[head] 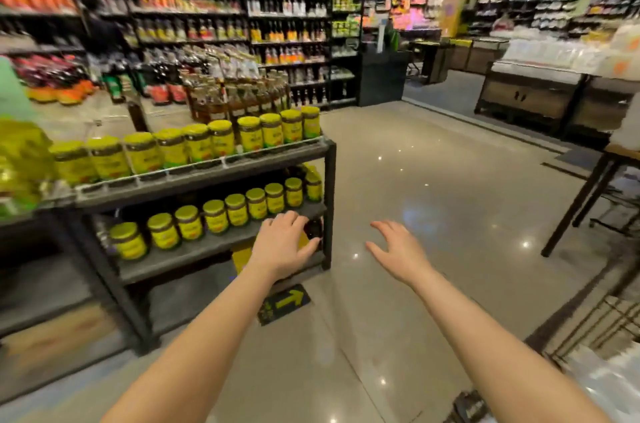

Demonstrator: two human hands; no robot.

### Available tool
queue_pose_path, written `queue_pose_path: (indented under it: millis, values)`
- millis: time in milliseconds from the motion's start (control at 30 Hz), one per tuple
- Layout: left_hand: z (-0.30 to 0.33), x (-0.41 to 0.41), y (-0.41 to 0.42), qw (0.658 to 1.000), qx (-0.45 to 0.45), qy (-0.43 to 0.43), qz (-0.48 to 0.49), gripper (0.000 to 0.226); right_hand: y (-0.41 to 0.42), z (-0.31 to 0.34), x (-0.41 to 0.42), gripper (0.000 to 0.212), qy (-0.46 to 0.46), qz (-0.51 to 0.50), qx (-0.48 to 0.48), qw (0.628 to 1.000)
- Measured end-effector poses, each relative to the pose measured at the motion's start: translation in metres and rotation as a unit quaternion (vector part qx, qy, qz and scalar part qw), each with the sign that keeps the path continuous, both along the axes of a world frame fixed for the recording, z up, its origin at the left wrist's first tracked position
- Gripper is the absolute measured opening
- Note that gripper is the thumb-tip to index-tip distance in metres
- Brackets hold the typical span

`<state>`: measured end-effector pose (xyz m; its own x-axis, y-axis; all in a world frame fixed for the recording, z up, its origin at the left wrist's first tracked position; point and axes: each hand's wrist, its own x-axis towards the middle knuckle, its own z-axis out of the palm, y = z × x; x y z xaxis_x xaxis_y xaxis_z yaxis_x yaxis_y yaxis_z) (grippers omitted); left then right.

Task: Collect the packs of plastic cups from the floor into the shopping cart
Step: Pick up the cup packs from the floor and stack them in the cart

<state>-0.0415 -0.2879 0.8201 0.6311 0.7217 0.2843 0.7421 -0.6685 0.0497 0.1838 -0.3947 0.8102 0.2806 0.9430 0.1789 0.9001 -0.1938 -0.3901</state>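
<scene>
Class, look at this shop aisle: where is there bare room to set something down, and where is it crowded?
Bare floor lies open right of the rack, running to the table and ahead of the right hand. The rack's shelves are crowded with jars. The cart fills the lower right corner. The left hand is by the rack's corner.

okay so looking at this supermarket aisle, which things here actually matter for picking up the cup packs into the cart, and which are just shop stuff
For the job:
left hand, open, empty
right hand, open, empty
wire cart, only its edge shows at lower right
clear plastic packs in it, too blurred to confirm as cups

Just shop stuff:
yellow-lidded jars
dark metal rack
floor arrow sticker
bottle shelves
</scene>
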Motion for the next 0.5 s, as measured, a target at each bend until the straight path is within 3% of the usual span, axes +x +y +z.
queue_pose_path:
  millis: [233,367,500]
  values:
    - [-0.003,-0.210,0.009,0.984,0.001,0.011,0.180,0.070,0.097,-0.005,-0.181,0.052,0.004,0.185,0.007,0.983]
    - [-0.007,-0.311,-0.007,0.953,-0.006,0.011,0.301,0.077,0.139,-0.006,-0.280,0.052,-0.012,0.293,0.010,0.956]
    - [-0.015,-0.394,-0.026,0.918,-0.021,0.002,0.397,0.069,0.174,-0.010,-0.376,0.051,-0.025,0.399,-0.005,0.917]
